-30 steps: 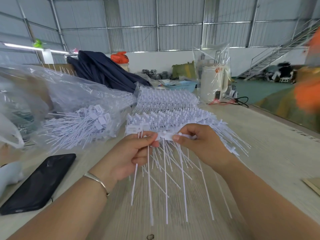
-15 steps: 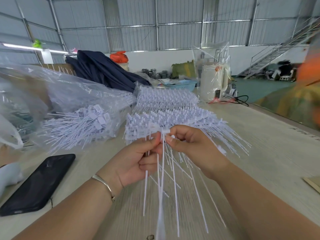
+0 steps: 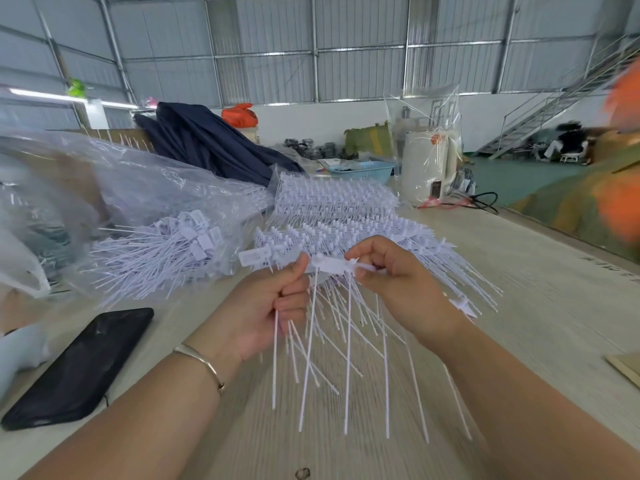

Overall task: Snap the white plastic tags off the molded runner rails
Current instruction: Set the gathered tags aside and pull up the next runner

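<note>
I hold a white molded runner rail (image 3: pixel 332 265) level above the table, its long thin tag tails (image 3: pixel 348 358) hanging down toward me. My left hand (image 3: pixel 270 313) grips several tags, tails bunched in the curled fingers, thumb on the rail's left part. One flat tag head (image 3: pixel 254 257) sticks out past that thumb. My right hand (image 3: pixel 394 285) pinches the rail's right end between thumb and fingers. Behind the hands lies a big pile of racked tags (image 3: pixel 332 209).
A black phone (image 3: pixel 83 365) lies at the left on the wooden table (image 3: pixel 554 306). A clear bag of loose tags (image 3: pixel 156 244) sits beyond it. A dark cloth (image 3: pixel 207 143), a blue basket (image 3: pixel 363 169) and a wrapped white appliance (image 3: pixel 426 171) stand at the back.
My hands have drawn apart from a close pinch, with the rail stretched between them again. The hanging tails have spread out.
</note>
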A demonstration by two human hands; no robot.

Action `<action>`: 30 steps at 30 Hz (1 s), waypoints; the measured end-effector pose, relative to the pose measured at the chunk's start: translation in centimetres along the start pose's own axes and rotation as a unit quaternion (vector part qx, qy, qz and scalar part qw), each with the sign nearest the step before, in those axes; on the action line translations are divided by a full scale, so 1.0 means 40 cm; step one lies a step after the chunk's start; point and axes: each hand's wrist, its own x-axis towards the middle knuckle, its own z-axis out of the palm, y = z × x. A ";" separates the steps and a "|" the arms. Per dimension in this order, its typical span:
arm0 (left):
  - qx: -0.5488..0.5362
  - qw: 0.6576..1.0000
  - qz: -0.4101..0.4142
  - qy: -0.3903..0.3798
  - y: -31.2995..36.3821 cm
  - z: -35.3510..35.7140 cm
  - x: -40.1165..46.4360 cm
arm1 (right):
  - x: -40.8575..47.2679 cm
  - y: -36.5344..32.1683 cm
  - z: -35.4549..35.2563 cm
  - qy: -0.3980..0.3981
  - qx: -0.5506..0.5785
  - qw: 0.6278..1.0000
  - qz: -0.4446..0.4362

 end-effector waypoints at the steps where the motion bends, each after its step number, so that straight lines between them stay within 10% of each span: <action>1: 0.009 1.000 -0.006 -0.001 0.000 -0.001 -0.001 | 0.000 0.003 -0.001 0.007 -0.013 1.000 0.000; 18: 0.193 0.976 0.081 0.051 -0.030 -0.002 0.008 | -0.003 0.018 0.011 0.014 -0.111 0.992 -0.061; 30: 0.001 0.999 0.046 0.010 -0.018 0.007 0.001 | 0.008 0.014 -0.012 0.002 -0.060 0.998 -0.024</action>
